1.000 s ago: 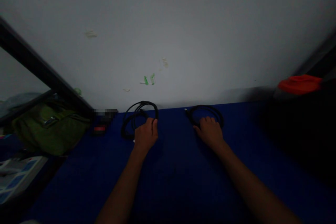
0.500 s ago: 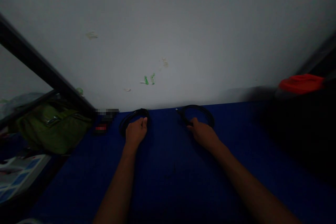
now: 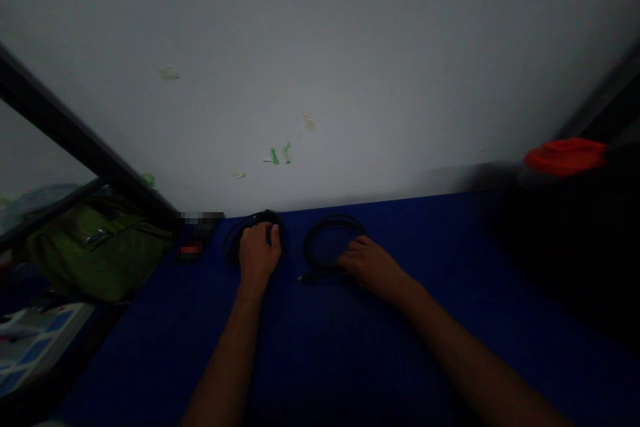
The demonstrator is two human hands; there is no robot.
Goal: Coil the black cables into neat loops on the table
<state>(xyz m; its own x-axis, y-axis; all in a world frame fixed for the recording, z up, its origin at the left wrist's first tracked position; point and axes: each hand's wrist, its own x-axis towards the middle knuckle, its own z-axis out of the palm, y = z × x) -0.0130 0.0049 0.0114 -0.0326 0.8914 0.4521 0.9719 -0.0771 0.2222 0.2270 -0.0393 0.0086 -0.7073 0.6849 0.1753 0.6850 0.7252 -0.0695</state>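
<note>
Left hand [image 3: 259, 255] half-hides black cable coil [image 3: 231, 245]; right hand [image 3: 373, 268] touches second coil [image 3: 313, 247].

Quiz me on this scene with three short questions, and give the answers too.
1. Which hand rests on the black cable coil nearer the green bag, left or right?
2. True or false: the right hand touches a second black cable coil.
3. What colour is the tabletop under both coils?

Key:
1. The left hand.
2. True.
3. Blue.
</note>
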